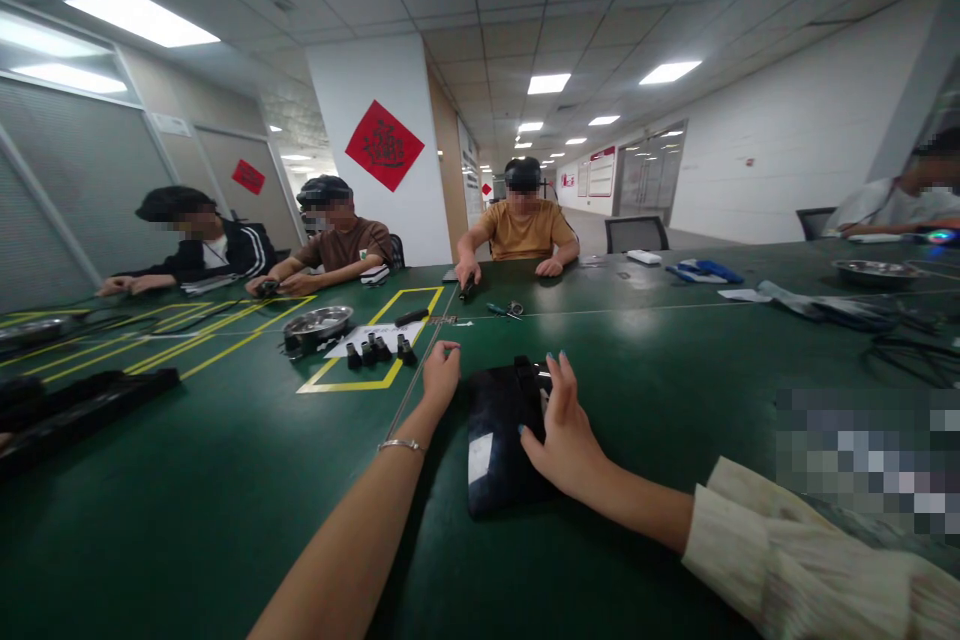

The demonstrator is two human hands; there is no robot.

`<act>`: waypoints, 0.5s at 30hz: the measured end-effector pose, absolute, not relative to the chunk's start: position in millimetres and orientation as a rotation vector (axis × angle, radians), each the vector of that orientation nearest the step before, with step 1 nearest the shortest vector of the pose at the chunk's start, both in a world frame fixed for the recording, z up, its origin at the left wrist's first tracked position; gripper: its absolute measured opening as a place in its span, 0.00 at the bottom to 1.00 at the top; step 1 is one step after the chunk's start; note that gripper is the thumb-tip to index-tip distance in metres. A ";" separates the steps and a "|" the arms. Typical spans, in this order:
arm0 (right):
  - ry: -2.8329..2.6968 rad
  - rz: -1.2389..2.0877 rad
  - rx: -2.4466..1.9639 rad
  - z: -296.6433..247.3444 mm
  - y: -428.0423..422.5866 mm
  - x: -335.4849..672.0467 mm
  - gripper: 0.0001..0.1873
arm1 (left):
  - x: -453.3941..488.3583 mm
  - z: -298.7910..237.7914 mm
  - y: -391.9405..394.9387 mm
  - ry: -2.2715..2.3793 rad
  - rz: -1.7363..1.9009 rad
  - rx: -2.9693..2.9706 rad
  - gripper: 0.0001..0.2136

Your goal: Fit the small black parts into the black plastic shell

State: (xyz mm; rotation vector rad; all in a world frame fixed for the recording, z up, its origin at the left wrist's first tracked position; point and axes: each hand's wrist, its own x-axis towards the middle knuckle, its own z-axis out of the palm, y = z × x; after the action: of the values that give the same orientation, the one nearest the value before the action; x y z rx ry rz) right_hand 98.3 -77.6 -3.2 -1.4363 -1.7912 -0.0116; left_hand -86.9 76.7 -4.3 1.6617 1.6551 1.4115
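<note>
A flat, dark, glossy tablet-like slab (499, 490) lies on the green table in front of me, a pale reflection on its left part. At its far edge sits a small black strap-like piece (523, 372) beside something shiny that I cannot make out. Over the slab's right side is my right hand (566, 435), open, the thumb reaching over the dark surface and the other fingers raised and apart. Just left of the slab, my left hand (441, 378) is loosely closed near the tabletop, its fingers curled to the right. Nothing shows in it.
Several black cylindrical parts (380, 350) stand by a metal bowl (319, 323) within yellow tape lines. Across the table a person (525, 230) holds a dark tool. Small tools (506, 310) lie before that person. A black tray (97, 410) is left; blue items (705, 272) lie right.
</note>
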 end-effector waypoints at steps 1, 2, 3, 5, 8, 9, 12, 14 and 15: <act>-1.793 -0.012 -1.430 -2.5 -79.3 97.4 0.48 | -87.1 -5.0 77.2 1.652 1.407 1.666 0.11; -1.796 -0.014 -1.419 -1.8 -80.9 96.4 0.48 | -87.3 -5.5 77.7 1.649 1.406 1.668 0.11; -1.798 -0.013 -1.407 -1.3 -82.6 95.3 0.48 | -87.5 -5.8 77.9 1.647 1.406 1.669 0.11; -1.799 -0.009 -1.387 -0.8 -87.3 92.1 0.47 | -87.8 -5.4 77.7 1.650 1.404 1.663 0.11; -1.840 -0.085 -1.349 -1.6 -101.3 84.7 0.46 | -87.2 -3.2 75.9 1.662 1.396 1.656 0.11; -1.875 -0.146 -1.308 -1.8 -107.9 81.8 0.46 | -86.9 -2.2 75.0 1.669 1.391 1.659 0.11; -2.084 -0.323 -1.083 0.1 -129.2 74.8 0.44 | -85.7 -0.1 72.7 1.677 1.378 1.682 0.11; -2.311 -0.363 -0.901 5.4 -139.8 73.2 0.38 | -85.4 0.0 72.1 1.669 1.378 1.693 0.12; -2.422 -0.348 -0.835 9.2 -143.0 73.3 0.34 | -85.4 -0.3 72.3 1.665 1.379 1.697 0.12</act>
State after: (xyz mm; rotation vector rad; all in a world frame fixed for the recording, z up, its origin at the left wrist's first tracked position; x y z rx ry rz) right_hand 73.3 -143.0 9.2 -0.8352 -2.4217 -0.3475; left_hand -85.4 72.3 -0.3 1.6968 1.6646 1.3790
